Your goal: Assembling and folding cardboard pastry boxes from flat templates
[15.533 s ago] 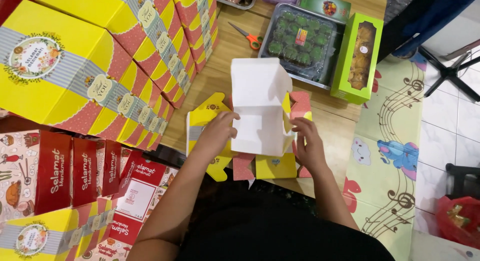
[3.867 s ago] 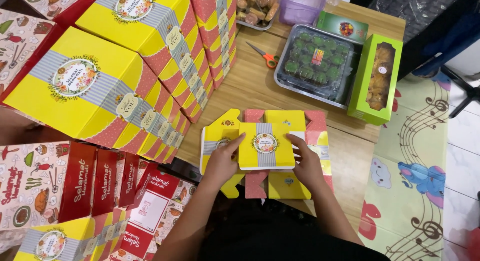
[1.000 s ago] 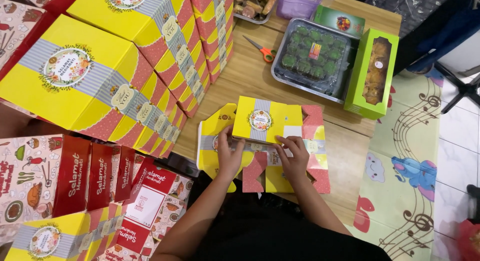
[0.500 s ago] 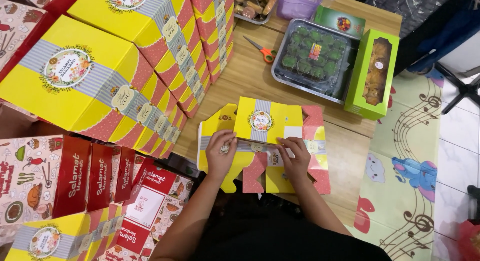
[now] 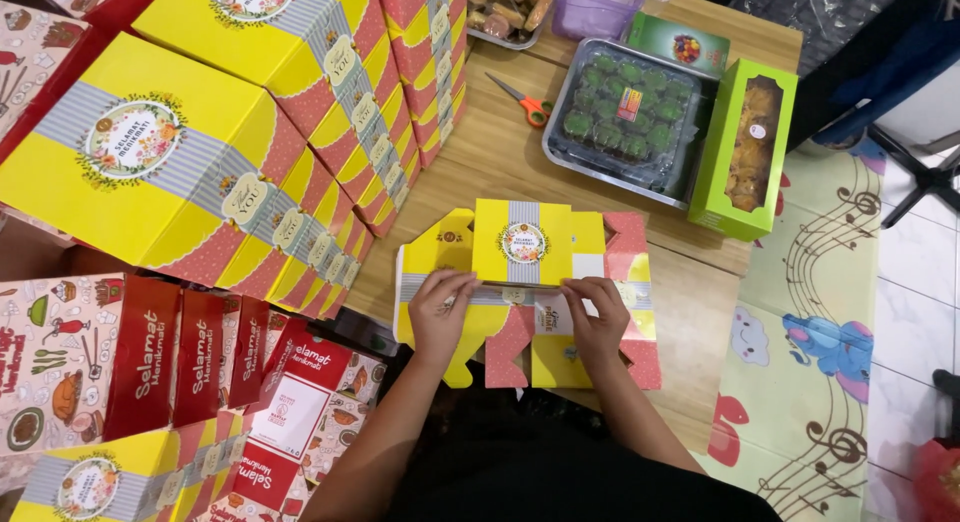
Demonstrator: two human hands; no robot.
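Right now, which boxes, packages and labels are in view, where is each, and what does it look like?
Folded carton: table centre, yellow with pink flaps and a round label, under left hand and right hand.
Stacked cartons: left, yellow and pink with grey bands.
Red boxes: lower left, upright in a row.
Green window box: right, tall, holding pastries.
Clear-lidded tray: top centre, holding green cakes.

The hands [image 5: 520,317] cover the front edge of the yellow box [image 5: 522,244], so how its flaps meet beneath the fingers cannot be told. At the top of the frame the purple tub [image 5: 598,4] and the tray of snacks [image 5: 505,7] are cut off by the edge. At the lower left the stacked yellow boxes [image 5: 90,482] run out of frame, and the red thing [image 5: 940,482] at the lower right corner is too cropped to identify.
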